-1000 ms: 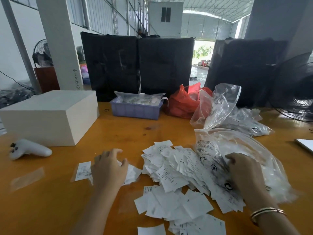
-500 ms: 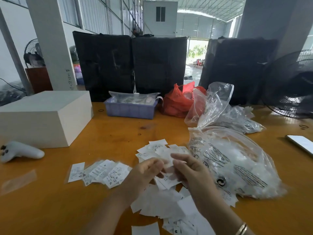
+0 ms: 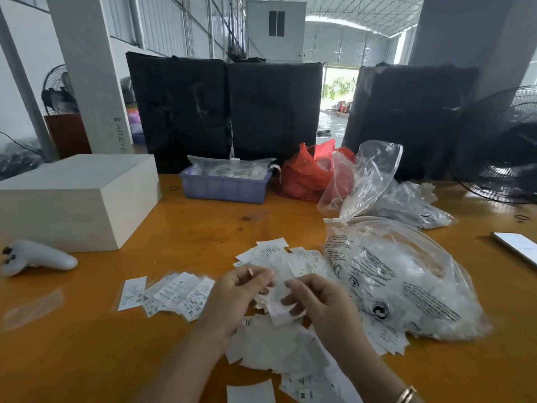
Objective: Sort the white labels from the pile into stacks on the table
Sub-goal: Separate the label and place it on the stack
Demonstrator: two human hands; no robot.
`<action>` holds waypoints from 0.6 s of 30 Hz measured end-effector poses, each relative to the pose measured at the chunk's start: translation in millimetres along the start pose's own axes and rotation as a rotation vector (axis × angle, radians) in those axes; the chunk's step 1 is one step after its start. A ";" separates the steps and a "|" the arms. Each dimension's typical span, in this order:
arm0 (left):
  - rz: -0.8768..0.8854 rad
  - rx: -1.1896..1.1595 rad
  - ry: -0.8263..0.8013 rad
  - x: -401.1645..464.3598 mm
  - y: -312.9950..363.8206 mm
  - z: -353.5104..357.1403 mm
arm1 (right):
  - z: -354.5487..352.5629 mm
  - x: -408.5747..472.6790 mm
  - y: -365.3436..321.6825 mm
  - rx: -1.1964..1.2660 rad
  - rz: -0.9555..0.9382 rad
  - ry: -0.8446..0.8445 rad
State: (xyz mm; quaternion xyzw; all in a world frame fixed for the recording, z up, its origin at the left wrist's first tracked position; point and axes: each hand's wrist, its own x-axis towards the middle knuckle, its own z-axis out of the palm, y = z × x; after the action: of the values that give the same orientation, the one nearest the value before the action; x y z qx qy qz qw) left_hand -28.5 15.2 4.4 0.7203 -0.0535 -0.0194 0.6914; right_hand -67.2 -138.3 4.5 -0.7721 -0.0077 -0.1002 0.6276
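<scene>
A white box (image 3: 72,196) sits far to the left of the pile of labels (image 3: 279,353), with a white controller (image 3: 35,258) just in front of it. Both are well away from the work, so they do not get in the way.

Closer to the pile, still on its left, lies a fanned row of sorted labels (image 3: 168,295) on the orange worktop (image 3: 72,359). Letters like S and XL show on them, so this row is probably where checked labels go.

Right over the pile, the left hand (image 3: 235,295) and the right hand (image 3: 316,298) come together. Each grip is narrow, fingers curled and pinching some blurry white labels (image 3: 279,298) between them. They are lifted up off the pile, most likely so the person can read the size.

Behind the pile stand a purple tray (image 3: 223,187) and a red bag (image 3: 305,175).

To the right of the pile, touching it, lies a big clear bag (image 3: 406,283) with its mouth toward the pile, as if the labels were tipped out of it.
</scene>
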 end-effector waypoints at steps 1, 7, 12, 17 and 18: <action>-0.018 -0.057 0.059 0.8 0.9 -1.6 | -1.8 1.0 1.6 -0.079 -0.039 0.034; -0.020 -0.320 0.205 5.8 3.3 -17.1 | -12.6 8.0 20.3 -0.931 -0.387 -0.069; 0.011 -0.262 0.253 10.0 -2.4 -16.5 | 1.0 11.0 25.4 -1.089 -0.478 -0.147; 0.051 -0.196 0.284 11.9 -6.6 -17.0 | 10.4 13.8 25.2 -1.207 -0.533 -0.160; 0.059 -0.184 0.285 11.9 -6.8 -16.7 | 11.5 12.9 22.4 -1.212 -0.550 -0.154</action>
State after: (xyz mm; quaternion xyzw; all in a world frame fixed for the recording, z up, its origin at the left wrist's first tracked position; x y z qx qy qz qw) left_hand -14.7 30.8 -1.1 0.6476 0.0259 0.0985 0.7552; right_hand -49.9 -133.3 -17.2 -0.9628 -0.1915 -0.1878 0.0324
